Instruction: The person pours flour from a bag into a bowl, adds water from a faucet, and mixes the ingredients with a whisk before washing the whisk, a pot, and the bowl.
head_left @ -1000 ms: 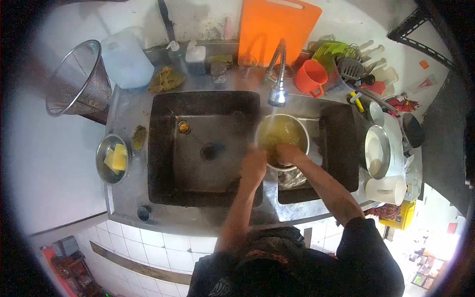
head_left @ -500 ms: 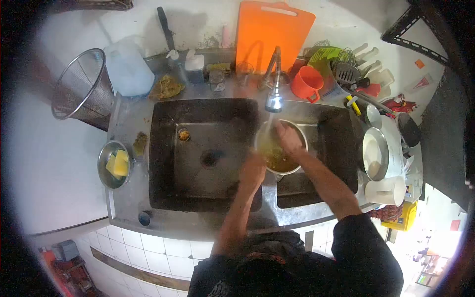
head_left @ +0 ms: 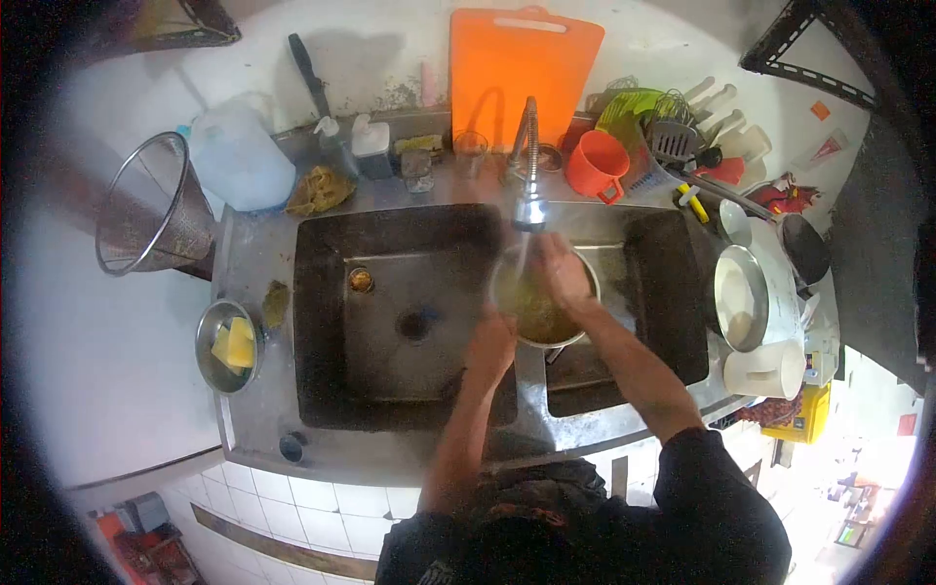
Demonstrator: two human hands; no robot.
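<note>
A round metal pot (head_left: 546,343) with cloudy yellowish water in it is held over the divider between the two sink basins. My left hand (head_left: 495,336) is closed on its near left rim. My right hand (head_left: 567,278) reaches over the right side of the opening, against the wall and rim. Its fingers point away from me and are smeared by motion; whether they hold anything is unclear. Just above the pot hangs the faucet head (head_left: 529,212), and a stream of water falls from it into the pot.
The left basin (head_left: 390,322) has a small brownish lump (head_left: 361,281) on its ledge. A bowl with yellow pieces (head_left: 210,366) stands on the left counter. Behind are an orange cutting board (head_left: 517,73) and a red mug (head_left: 597,164). Dishes and a white container (head_left: 765,370) line the right side.
The view has shifted slightly, so most things sit a little lower in it. My right hand has moved from the pot's middle toward its right wall. My left hand stays on the rim.
</note>
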